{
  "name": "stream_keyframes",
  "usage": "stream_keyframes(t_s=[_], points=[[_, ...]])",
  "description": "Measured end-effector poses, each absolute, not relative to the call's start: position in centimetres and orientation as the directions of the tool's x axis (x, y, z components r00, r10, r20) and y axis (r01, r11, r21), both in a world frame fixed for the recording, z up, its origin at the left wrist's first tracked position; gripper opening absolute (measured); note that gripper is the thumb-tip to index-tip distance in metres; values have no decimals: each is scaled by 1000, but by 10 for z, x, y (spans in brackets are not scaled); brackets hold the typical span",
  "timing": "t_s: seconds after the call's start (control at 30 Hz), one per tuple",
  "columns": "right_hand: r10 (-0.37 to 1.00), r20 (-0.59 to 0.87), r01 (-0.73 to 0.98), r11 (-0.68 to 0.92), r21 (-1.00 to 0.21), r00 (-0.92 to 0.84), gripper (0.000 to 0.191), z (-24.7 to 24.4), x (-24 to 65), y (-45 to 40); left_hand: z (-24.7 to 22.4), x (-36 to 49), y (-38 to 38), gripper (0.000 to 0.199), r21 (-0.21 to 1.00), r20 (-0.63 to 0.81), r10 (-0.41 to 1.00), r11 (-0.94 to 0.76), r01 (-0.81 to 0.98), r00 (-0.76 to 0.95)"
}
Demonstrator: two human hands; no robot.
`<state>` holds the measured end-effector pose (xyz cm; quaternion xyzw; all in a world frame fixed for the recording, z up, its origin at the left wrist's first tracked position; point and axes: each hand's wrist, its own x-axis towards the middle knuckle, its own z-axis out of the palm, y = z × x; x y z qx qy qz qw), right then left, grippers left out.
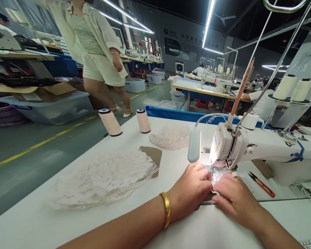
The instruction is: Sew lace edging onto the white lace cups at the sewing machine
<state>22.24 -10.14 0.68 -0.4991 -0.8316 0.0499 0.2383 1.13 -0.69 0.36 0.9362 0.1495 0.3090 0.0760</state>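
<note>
Under the needle of a white sewing machine (225,145) lies a small piece of white lace (216,176), lit by the machine's lamp (194,145). My left hand (193,186), a gold bangle on its wrist, pinches the lace from the left with fingers pressed together. From the right, my right hand (234,195) holds the same lace, thumb and fingers closed near its front edge. Part of the lace is hidden beneath my fingers. To the left, a large pile of white lace (101,180) rests on the white table (155,214), partly over brown card (155,157).
Thread snips (261,185) with orange-red handles lie right of my right hand. Two cones of pale thread (111,123) and a lace bundle (171,137) stand toward the table's back. A person (98,52) walks past beyond the left edge. Thread cones (285,87) stand at right.
</note>
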Motion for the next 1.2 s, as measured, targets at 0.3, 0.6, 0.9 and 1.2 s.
stream_keyframes(t_s=[0.3, 0.6, 0.9, 1.2], points=[[853, 292, 803, 512, -306, -433, 12, 9, 226, -111, 5, 2, -25, 22, 228, 530, 296, -952, 203, 794], [875, 282, 842, 465, -272, -393, 14, 7, 225, -101, 5, 7, -13, 20, 196, 519, 320, -947, 254, 792], [840, 349, 826, 509, -243, -416, 17, 1, 227, -99, -1, 6, -13, 17, 137, 553, 280, -960, 246, 785], [854, 338, 843, 484, -234, -396, 16, 1, 225, -100, 1, 6, -14, 20, 149, 540, 295, -955, 255, 788]])
